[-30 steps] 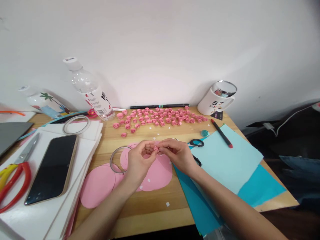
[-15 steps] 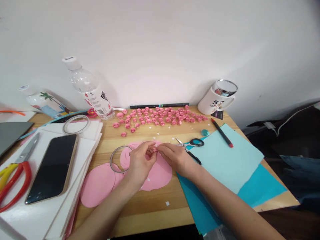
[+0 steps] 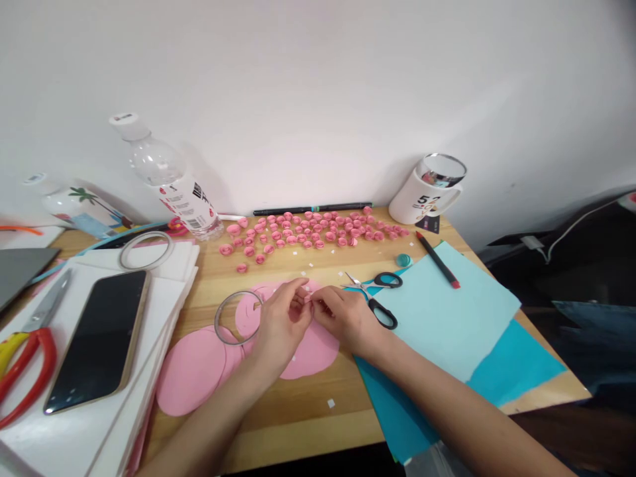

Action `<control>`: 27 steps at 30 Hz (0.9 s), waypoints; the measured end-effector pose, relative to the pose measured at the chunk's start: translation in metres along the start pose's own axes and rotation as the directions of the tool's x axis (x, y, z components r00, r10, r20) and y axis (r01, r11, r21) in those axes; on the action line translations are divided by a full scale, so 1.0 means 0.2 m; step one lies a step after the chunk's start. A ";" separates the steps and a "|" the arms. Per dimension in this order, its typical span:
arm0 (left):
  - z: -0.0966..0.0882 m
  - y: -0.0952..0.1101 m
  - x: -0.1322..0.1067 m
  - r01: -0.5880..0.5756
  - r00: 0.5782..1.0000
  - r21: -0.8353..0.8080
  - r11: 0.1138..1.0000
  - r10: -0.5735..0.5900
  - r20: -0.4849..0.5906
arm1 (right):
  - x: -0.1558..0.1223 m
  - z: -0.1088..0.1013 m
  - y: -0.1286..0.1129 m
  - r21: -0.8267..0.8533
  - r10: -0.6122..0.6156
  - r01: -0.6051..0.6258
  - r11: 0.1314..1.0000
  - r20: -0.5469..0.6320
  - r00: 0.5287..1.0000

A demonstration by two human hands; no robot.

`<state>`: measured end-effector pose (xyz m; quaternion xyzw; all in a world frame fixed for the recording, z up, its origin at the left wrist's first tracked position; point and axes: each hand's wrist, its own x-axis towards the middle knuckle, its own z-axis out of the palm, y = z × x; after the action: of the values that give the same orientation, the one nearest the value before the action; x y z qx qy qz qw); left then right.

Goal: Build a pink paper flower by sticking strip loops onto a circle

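Note:
Over the pink paper sheets, my left hand (image 3: 282,317) and my right hand (image 3: 345,315) meet fingertip to fingertip. Pinched between them is a small piece of pink paper (image 3: 307,299), mostly covered by the fingers. Beneath lie a pink paper cutout (image 3: 318,351) and, to the left, pink paper circles (image 3: 191,371). A roll of clear tape (image 3: 217,317) rests against the cutouts beside my left hand. Black-handled scissors (image 3: 382,311) lie with blades apart just right of my right hand. Behind the hands, many small rolled pink paper flowers (image 3: 308,232) are spread out.
Blue paper sheets (image 3: 447,318) with a red-tipped marker (image 3: 440,262) lie at right, near a white mug (image 3: 422,195). On the left are a plastic bottle (image 3: 173,185), a phone (image 3: 99,341) on white paper, and red-and-yellow scissors (image 3: 30,371). White scraps dot the wooden table (image 3: 278,437).
The view has shifted slightly. My right hand's fingers have curled more and the wrist has turned a little; both hands still pinch the small pink paper.

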<state>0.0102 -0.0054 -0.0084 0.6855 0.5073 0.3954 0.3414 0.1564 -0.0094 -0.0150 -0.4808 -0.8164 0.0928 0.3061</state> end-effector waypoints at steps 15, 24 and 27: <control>0.00 0.05 -0.01 -0.007 1.000 -0.056 0.998 0.006 -0.014 | 0.04 -0.01 -0.06 0.685 0.519 -0.412 0.601 0.057 0.853; 0.02 0.09 0.00 0.184 0.980 -0.361 0.914 -0.200 -0.007 | 0.03 0.00 -0.10 0.655 0.466 -0.305 0.691 -0.082 0.881; 0.02 0.10 0.00 0.197 0.976 -0.409 0.891 -0.219 -0.007 | 0.03 0.00 -0.11 0.603 0.448 -0.281 0.746 -0.144 0.882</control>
<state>0.0221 -0.0101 0.0072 0.5308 0.4934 0.4711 0.5030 0.1379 -0.0157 -0.0012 -0.5276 -0.5886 0.3203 0.5221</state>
